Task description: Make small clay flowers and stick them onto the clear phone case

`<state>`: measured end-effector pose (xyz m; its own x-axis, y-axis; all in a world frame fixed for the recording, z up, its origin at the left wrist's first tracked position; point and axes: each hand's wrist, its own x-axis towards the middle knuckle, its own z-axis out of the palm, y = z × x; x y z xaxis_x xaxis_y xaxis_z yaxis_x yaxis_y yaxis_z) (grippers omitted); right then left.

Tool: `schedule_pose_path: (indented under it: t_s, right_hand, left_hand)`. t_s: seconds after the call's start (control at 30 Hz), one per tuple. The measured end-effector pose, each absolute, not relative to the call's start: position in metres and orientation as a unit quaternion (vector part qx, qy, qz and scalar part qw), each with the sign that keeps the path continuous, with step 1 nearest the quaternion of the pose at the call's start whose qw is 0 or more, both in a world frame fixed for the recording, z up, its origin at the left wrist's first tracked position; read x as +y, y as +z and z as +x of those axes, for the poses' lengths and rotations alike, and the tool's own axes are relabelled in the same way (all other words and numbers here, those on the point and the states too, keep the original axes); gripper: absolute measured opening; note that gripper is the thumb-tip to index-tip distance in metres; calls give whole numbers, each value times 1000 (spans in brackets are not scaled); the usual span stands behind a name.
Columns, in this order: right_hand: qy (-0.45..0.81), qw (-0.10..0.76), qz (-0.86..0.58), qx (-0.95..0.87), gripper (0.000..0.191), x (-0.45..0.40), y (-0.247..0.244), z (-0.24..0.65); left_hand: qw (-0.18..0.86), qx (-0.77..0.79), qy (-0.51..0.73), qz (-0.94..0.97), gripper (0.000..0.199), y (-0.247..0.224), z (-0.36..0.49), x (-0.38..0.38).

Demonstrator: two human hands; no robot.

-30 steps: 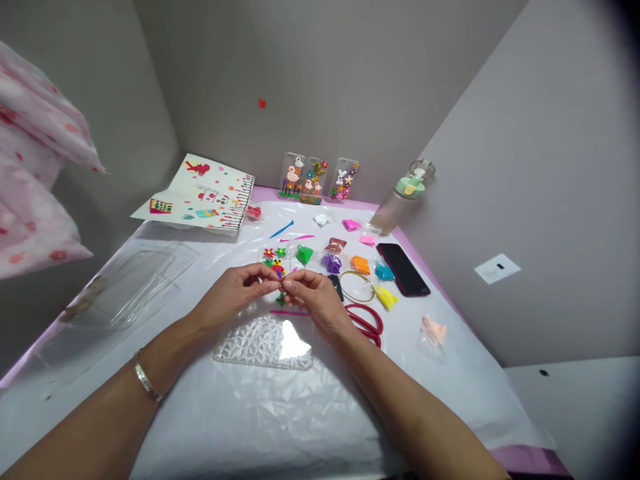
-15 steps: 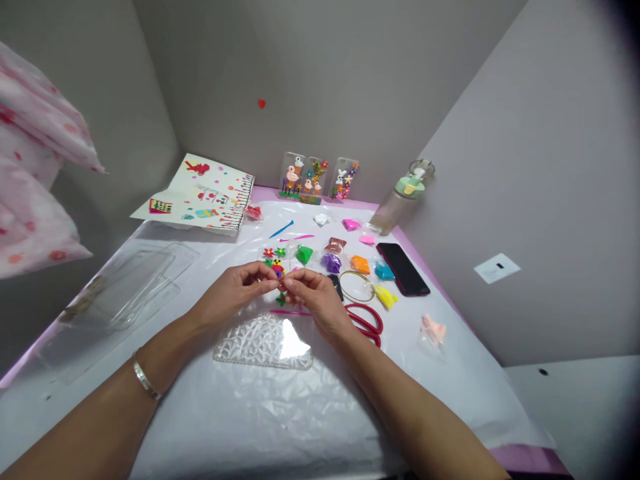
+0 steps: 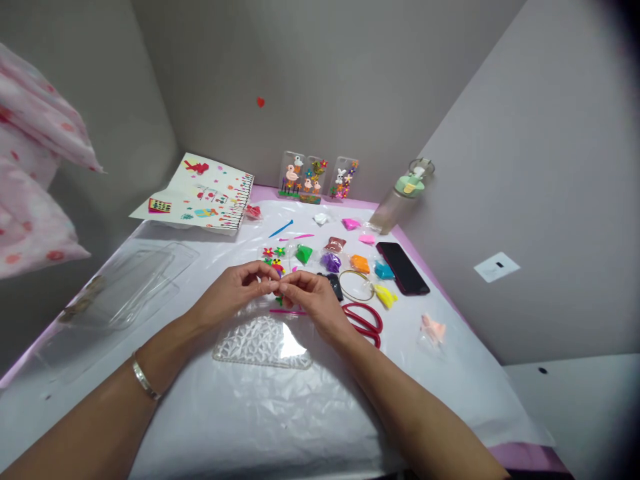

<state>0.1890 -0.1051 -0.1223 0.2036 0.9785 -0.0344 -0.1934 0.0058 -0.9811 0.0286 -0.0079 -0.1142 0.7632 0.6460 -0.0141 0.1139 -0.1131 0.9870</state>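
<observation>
My left hand (image 3: 245, 288) and my right hand (image 3: 313, 298) meet over the middle of the table, thumbs and forefingers pinched together. Whatever lies between the fingertips is too small and hidden to name. Just behind the fingers are small clay flowers (image 3: 269, 252) in red and green, partly covered by the hands. Below the hands a clear phone case (image 3: 255, 341) with a faceted pattern lies flat. A pink modelling tool (image 3: 286, 312) rests along its far edge. Close to my right wrist lie red-handled scissors (image 3: 367, 320), their blades hidden.
Bagged clay lumps, such as purple (image 3: 331, 262), orange (image 3: 360, 264) and yellow (image 3: 385, 296), lie beyond my right hand near a bangle (image 3: 357, 285) and a phone (image 3: 403, 269). A bottle (image 3: 397, 203) stands at back right. Clear packaging (image 3: 135, 287) lies left; decorated cases (image 3: 344, 179) lean at the back.
My fingertips have drawn slightly closer, with my right thumb and forefinger shifting a little. Both hands stay in the same place; the objects on the table have not moved.
</observation>
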Motion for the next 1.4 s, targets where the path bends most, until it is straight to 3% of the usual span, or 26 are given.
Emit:
schedule_pose_path:
  t_s: [0.9,1.4]
  right_hand:
    - [523,592,-487,-373,24,-103,-126,191]
    - [516,575,-496,-397,17,-102,-128,193]
  left_hand:
    - [596,255,183,739,25,-118,20,5]
    - [604,247,174,737,23,-115,24,-1]
